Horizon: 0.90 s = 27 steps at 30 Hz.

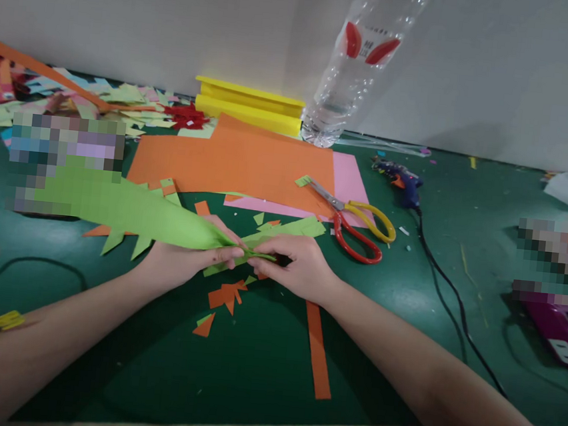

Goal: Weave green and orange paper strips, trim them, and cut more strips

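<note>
A long piece of green paper [163, 213], curved and with pointed tabs along its edges, stretches leftward from my fingers. My left hand [210, 246] pinches it near its narrow right end. Right beside it, my right hand [294, 261] is closed on the narrow tip of the same paper, thumb against fingers. Beneath my hands lie green paper strips [297, 231] and small orange scraps [226, 296]. Scissors [342, 212] with one red and one yellow handle rest just beyond my right hand, partly on an orange paper sheet [249, 159].
A blue glue gun [405, 181] with a black cord lies at the right. A clear bottle [347, 78] and folded yellow paper [249, 106] stand near the wall. Paper scraps [129, 97] pile up at back left; a purple power strip [559, 326] sits far right.
</note>
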### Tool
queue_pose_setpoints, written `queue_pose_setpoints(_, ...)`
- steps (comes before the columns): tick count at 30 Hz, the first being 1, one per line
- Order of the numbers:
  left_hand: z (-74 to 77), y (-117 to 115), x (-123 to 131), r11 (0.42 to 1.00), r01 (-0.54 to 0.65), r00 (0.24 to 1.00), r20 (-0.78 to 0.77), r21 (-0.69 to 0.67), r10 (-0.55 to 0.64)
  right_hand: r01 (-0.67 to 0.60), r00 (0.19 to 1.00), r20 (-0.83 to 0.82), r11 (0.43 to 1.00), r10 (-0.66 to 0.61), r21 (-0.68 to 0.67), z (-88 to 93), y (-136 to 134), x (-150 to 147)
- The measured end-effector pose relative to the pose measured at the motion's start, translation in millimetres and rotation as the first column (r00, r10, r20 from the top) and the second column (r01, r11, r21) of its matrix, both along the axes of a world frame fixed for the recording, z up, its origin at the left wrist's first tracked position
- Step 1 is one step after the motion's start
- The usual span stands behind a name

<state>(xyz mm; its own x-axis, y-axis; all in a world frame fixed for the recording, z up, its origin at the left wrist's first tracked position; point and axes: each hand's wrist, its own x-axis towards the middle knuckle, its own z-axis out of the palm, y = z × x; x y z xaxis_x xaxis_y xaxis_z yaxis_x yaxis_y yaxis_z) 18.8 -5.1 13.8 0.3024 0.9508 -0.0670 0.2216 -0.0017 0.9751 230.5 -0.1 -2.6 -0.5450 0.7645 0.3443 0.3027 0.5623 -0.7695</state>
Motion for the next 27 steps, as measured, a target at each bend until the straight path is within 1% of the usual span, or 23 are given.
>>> queue_pose_setpoints(4, 1.6, 0.8, -0.1, 0.998, 0.001, 0.999, -0.052, 0.064, 0.002, 0.009, 1.0, 0.009, 1.0, -0.009, 0.008, 2.3, -0.9, -0.3)
queue_pose_setpoints(6, 3.0, 1.3, 0.3, 0.997, 0.005, 0.997, -0.074, 0.082, 0.001, 0.009, 1.0, 0.013, 1.0, -0.009, -0.008, 3.7, -1.4, -0.4)
queue_pose_setpoints(11, 7.2, 2.5, 2.1, 0.992, -0.039, 0.996, -0.077, 0.119, 0.048, 0.051, 0.998, 0.032, 0.984, -0.046, -0.169, 4.6, -2.2, -0.6)
queue_pose_setpoints(14, 6.0, 3.1, 2.0, 0.986, -0.083, 0.995, -0.043, 0.146, 0.09, 0.061, 0.998, 0.029, 0.966, -0.055, -0.25, 3.9, -2.1, -0.9)
queue_pose_setpoints(17, 0.4, 3.7, 0.5, 0.98, -0.134, 0.991, 0.017, 0.149, 0.133, 0.062, 0.998, 0.027, 0.96, -0.056, -0.272, 3.7, -1.8, -0.8)
queue_pose_setpoints(20, -5.1, 4.6, -0.8, 0.977, -0.157, 0.986, 0.085, 0.142, 0.146, 0.064, 0.998, 0.02, 0.954, -0.061, -0.294, 3.7, -1.7, -0.2)
queue_pose_setpoints(27, -7.6, 5.7, 0.0, 0.96, -0.25, 0.949, 0.228, 0.123, 0.218, 0.088, 0.995, -0.024, 0.96, -0.098, -0.265, 2.8, 0.0, 2.6)
